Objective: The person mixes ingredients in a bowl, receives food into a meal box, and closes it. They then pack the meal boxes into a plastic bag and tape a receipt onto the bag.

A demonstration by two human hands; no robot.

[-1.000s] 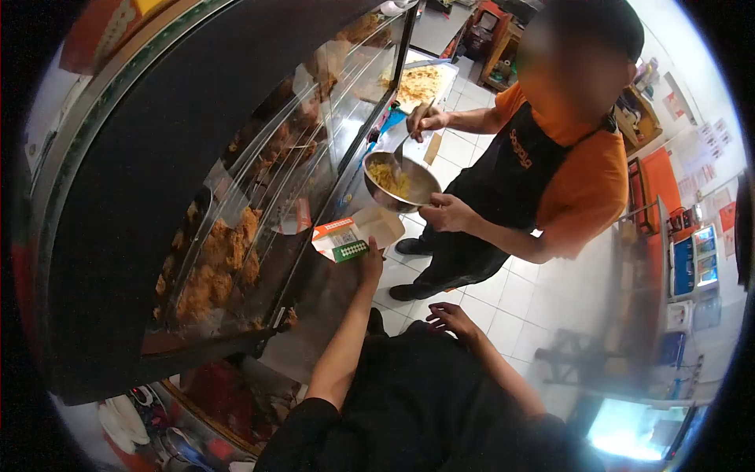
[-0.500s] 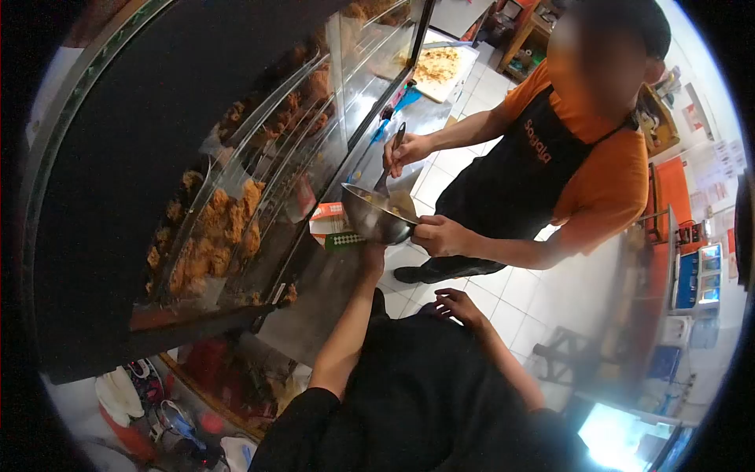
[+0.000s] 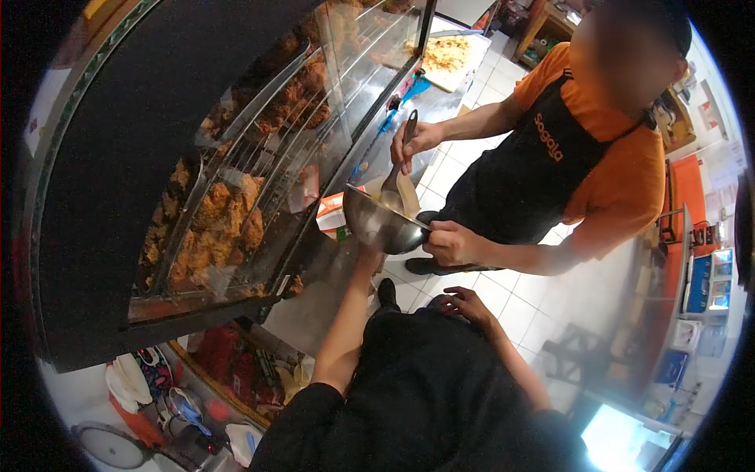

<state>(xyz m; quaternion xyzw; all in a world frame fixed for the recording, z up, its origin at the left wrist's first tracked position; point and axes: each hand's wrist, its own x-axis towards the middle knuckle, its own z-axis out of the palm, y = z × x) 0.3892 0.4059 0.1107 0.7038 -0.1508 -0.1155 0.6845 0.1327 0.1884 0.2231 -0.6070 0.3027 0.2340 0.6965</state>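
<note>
My left hand reaches forward, right under a metal bowl. The bowl hides its fingers, so I cannot see what it holds, if anything. My right hand is near my waist against my black clothing, fingers apart and holding nothing. A co-worker in an orange shirt and black apron grips the tilted bowl's rim with one hand. Their other hand holds a large spoon dipping into the bowl. A pale beige flap stands at the bowl's opening. Behind the bowl is an orange-and-white printed box.
On the left stands a glass display case with fried chicken on its racks. A white cutting board with chopped food lies on the far counter. Below the case are several utensils. A bright screen glows at lower right.
The co-worker's spoon has become more upright, and the bowl is tilted more. The pale flap shows more. My left hand is slightly lower in view; my right hand has barely moved.
</note>
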